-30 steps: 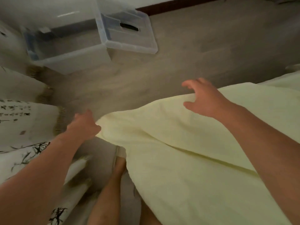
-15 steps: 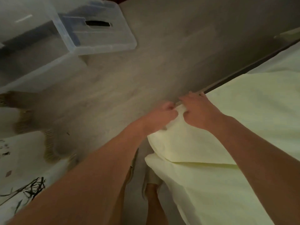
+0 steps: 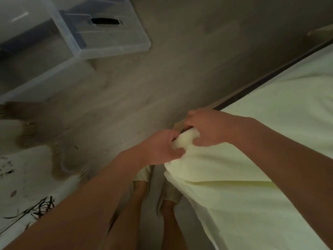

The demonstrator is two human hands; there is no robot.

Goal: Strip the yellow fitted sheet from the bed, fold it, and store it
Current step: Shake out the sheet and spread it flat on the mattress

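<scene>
Grey floor (image 3: 180, 60) fills twelve o'clock. My left hand (image 3: 158, 147) and right hand (image 3: 203, 129), apart a second ago, now both clench the yellow fitted sheet (image 3: 252, 177) at its centre corner — I judge stripping begun.

The fitted sheet (image 3: 252, 177) is lying over the bed at right, its corner bunching at the bed's near-left corner between the left hand (image 3: 158, 148) and right hand (image 3: 205, 129). A storage bin (image 3: 32, 56) is sitting on the floor (image 3: 180, 60) at upper left, its lid (image 3: 108, 33) lying just right of it. A fringed cloth (image 3: 21, 177) is lying at lower left.
</scene>
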